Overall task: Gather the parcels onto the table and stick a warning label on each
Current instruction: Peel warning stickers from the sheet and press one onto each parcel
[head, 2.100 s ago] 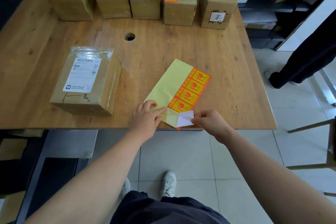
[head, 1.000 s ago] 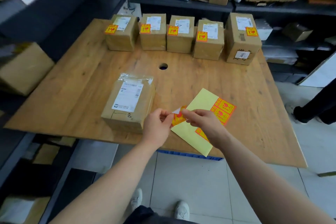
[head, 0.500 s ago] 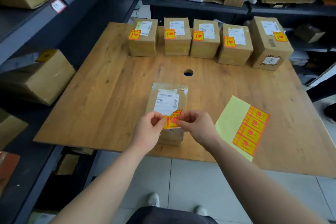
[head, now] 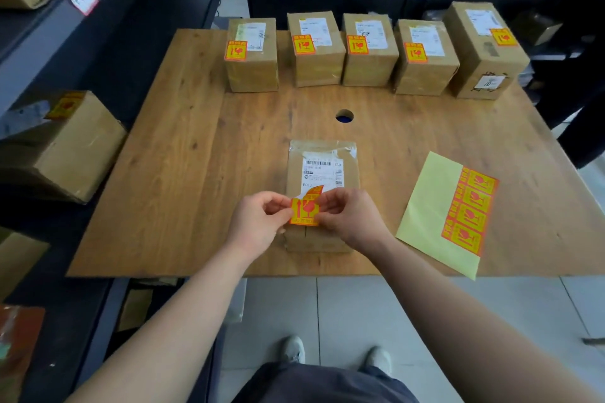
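Both hands pinch the warning label [head: 304,212]: left hand [head: 258,222] on its left edge, right hand [head: 352,217] on the right. It hovers just over the near end of the unlabelled parcel [head: 322,173] mid-tabletop [head: 196,173]. Parcel's long axis runs away from the person.

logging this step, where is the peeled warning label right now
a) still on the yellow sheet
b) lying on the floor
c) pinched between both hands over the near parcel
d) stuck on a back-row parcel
C: the left hand and right hand pinch the label by its sides over the near parcel, and its top corner curls up, so it is not yet pressed flat.
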`<move>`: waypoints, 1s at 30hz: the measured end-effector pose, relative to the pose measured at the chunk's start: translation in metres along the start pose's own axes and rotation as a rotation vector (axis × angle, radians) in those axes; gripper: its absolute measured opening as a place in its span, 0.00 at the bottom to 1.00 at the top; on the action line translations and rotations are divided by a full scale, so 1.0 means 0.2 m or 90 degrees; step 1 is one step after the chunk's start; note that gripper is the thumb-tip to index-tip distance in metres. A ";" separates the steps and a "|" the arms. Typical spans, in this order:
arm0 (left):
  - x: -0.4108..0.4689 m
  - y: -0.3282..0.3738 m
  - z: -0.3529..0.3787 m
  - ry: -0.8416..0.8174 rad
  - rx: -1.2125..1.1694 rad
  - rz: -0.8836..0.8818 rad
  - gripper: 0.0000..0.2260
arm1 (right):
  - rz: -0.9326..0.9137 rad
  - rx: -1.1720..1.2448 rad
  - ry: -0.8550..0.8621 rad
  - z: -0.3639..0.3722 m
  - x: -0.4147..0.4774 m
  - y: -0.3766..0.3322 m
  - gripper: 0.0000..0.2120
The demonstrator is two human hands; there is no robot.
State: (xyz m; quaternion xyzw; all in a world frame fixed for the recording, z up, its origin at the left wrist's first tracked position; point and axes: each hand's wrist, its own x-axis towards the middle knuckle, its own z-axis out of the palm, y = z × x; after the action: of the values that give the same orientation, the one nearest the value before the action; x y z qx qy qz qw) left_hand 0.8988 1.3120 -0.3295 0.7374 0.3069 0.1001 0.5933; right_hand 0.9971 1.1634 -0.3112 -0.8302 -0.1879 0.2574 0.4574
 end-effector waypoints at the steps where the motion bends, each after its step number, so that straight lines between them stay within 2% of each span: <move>1: 0.00 0.00 0.00 -0.005 -0.005 -0.002 0.10 | 0.000 -0.005 -0.002 0.00 0.00 0.00 0.09; 16: -0.05 -0.02 -0.04 -0.019 0.016 -0.008 0.09 | -0.070 -0.125 -0.024 0.02 -0.04 -0.01 0.10; 22: -0.05 -0.02 -0.03 0.016 0.036 0.004 0.13 | -0.081 -0.143 -0.019 0.03 -0.04 -0.01 0.10; 30: -0.07 -0.03 -0.01 0.005 0.093 0.107 0.14 | -0.088 -0.157 -0.032 0.02 -0.03 -0.01 0.14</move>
State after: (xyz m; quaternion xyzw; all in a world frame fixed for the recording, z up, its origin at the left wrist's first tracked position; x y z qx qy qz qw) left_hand 0.8848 1.3072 -0.3322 0.8015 0.2529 0.1298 0.5261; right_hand 0.9896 1.1629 -0.3097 -0.8586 -0.2863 0.2207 0.3635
